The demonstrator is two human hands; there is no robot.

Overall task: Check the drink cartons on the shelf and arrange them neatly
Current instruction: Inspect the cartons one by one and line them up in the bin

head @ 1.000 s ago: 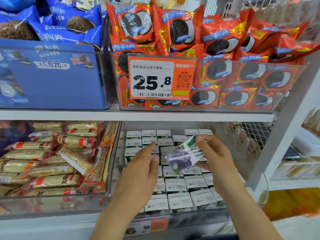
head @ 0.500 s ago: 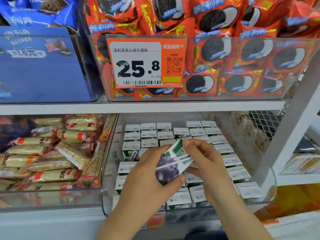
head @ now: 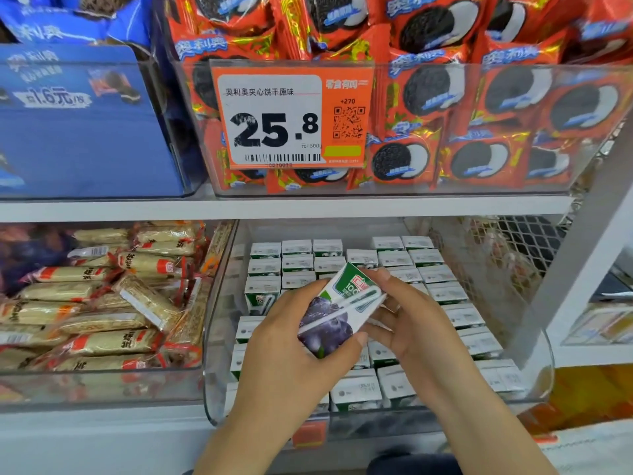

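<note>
A small drink carton, white and green with purple grapes and a straw on its side, is tilted above the clear bin on the lower shelf. My left hand grips its lower end, and my right hand holds its upper end and right side. Below, several rows of the same cartons stand upright in the bin, white tops up. One carton at the left shows its green front. My hands hide the middle rows.
A clear bin of tan snack packs sits to the left. The shelf above carries red cookie packs behind an orange price tag and a blue cookie box. A white shelf upright stands at the right.
My left hand rose from the cartons and took hold of the grape carton beside my right hand. The view moved closer to the shelf and dipped a little.
</note>
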